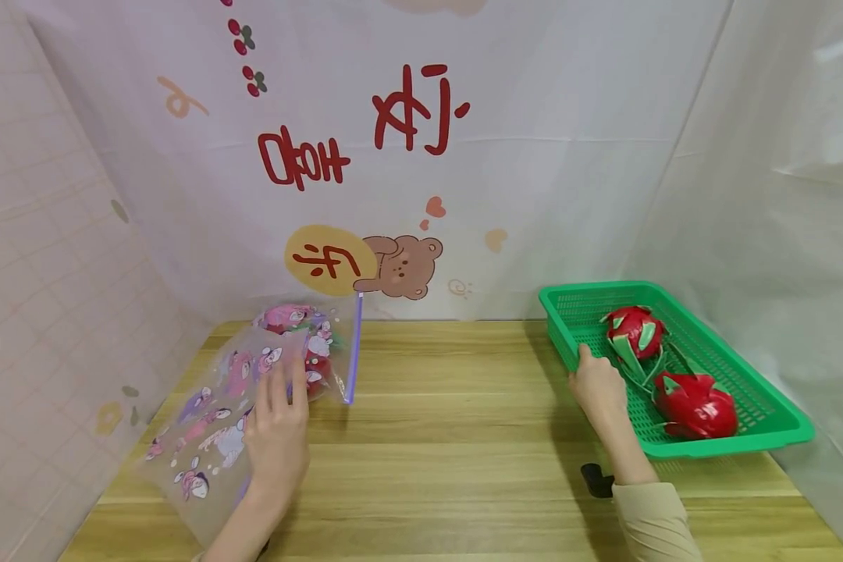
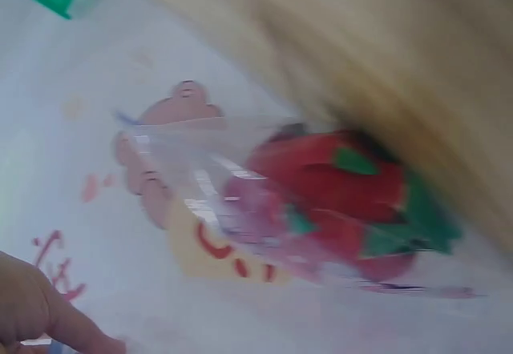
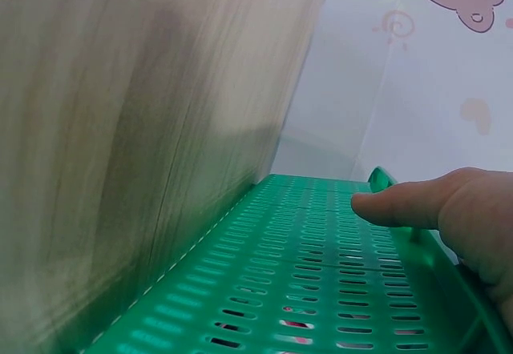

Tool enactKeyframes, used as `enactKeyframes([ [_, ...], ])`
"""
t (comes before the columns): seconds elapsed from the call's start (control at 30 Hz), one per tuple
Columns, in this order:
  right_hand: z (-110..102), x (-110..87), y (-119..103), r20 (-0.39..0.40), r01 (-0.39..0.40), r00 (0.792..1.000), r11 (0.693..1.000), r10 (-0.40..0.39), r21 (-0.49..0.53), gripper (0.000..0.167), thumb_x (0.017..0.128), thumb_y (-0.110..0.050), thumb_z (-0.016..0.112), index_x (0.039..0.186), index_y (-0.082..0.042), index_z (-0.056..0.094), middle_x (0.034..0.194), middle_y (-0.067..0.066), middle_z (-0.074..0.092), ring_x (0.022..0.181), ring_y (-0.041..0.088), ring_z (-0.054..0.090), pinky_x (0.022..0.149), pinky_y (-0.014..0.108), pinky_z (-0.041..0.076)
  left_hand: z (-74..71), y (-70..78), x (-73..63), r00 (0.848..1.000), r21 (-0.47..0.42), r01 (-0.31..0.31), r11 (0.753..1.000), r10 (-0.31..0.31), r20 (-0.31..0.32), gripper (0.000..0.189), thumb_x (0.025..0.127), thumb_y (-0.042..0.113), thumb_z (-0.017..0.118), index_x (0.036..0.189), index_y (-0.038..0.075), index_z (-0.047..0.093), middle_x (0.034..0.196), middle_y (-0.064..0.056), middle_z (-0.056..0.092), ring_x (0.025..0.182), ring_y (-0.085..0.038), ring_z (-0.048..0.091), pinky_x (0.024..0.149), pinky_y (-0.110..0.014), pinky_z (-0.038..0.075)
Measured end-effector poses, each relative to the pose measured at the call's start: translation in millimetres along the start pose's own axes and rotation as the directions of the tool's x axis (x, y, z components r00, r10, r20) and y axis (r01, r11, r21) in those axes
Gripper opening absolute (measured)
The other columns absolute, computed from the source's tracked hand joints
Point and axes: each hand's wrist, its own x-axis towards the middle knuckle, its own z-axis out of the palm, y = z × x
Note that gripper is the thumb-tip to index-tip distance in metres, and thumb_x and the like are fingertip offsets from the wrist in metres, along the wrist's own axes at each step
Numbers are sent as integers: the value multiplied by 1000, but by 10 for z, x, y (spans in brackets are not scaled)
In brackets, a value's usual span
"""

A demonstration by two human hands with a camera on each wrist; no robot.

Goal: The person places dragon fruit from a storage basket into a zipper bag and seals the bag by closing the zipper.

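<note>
My left hand [image 1: 277,429] holds a flat, clear zip bag [image 1: 207,437] printed with pink and white figures; its thumb is hidden in the head view. A second zip bag [image 1: 337,351] with a purple zip strip stands behind it. Inside that one, a red dragon fruit [image 2: 329,178] with green scales shows in the left wrist view. On the right, my right hand [image 1: 602,390] grips the left rim of a green plastic basket [image 1: 752,375], its thumb along the slotted outer wall [image 3: 321,258]. Two dragon fruits, one farther back [image 1: 635,334] and one nearer [image 1: 698,407], lie in the basket.
The wooden table [image 1: 435,437] ends against a printed white backdrop [image 1: 534,187] with red characters and a bear. A small black object [image 1: 597,480] shows beside my right wrist. Light sheets hang at both sides.
</note>
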Motion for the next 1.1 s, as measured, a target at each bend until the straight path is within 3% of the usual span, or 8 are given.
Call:
enactKeyframes([
  [0.13, -3, -3, 3, -4, 1, 1000, 1000, -1, -2, 52, 86, -8, 60, 131, 9, 41, 87, 41, 60, 63, 46, 60, 48, 52, 49, -81, 174, 120, 996, -38, -66, 997, 64, -61, 71, 65, -24, 64, 130, 3, 52, 116, -26, 63, 103, -44, 63, 59, -49, 57],
  [0.23, -5, -10, -2, -9, 1, 1000, 1000, -1, 0, 52, 85, -8, 61, 131, 9, 42, 87, 41, 60, 64, 47, 61, 48, 52, 49, -60, 302, 187, 982, -59, -141, 988, 131, -139, 56, 76, -18, 59, 126, 6, 56, 116, -23, 64, 104, -40, 64, 67, -47, 58],
  [0.37, -12, -18, -6, -7, -1, 1000, 1000, 1, 4, 51, 85, -7, 60, 131, 9, 42, 86, 40, 60, 63, 46, 60, 48, 51, 49, 34, 461, 263, 939, -74, -258, 963, 232, -254, 41, 89, -11, 46, 122, 10, 61, 113, -19, 66, 101, -35, 66, 72, -43, 58],
  [0.47, -15, -18, -3, -8, 2, 1000, 1000, -2, 6, 51, 85, -7, 60, 131, 9, 42, 85, 40, 60, 62, 46, 60, 47, 50, 48, 120, 569, 302, 901, -70, -348, 935, 313, -302, 40, 94, -9, 40, 118, 13, 62, 111, -17, 68, 99, -32, 67, 73, -40, 58],
  [0.67, -10, -15, 1, -35, 21, 999, 1000, -21, 0, 51, 86, -10, 62, 129, 11, 43, 84, 40, 61, 61, 45, 61, 47, 50, 49, 334, 768, 333, 825, -94, -516, 852, 464, -321, 37, 94, -7, 43, 115, 15, 63, 111, -13, 68, 103, -29, 67, 77, -36, 58],
  [0.8, -5, -10, -11, -52, 32, 998, 999, -33, -13, 50, 90, -16, 60, 128, 11, 44, 85, 41, 60, 64, 47, 61, 48, 51, 50, 479, 901, 318, 781, -110, -588, 802, 526, -337, 33, 96, -4, 41, 111, 15, 63, 110, -11, 69, 103, -26, 67, 77, -34, 58],
  [1.1, -3, -8, -21, -63, 37, 997, 999, -38, -6, 47, 94, -17, 55, 131, 11, 44, 86, 43, 60, 63, 48, 61, 50, 53, 50, 717, 1208, 156, 732, -178, -676, 715, 626, -268, 31, 98, 7, 38, 107, 17, 65, 116, -6, 68, 109, -23, 64, 83, -33, 57],
])
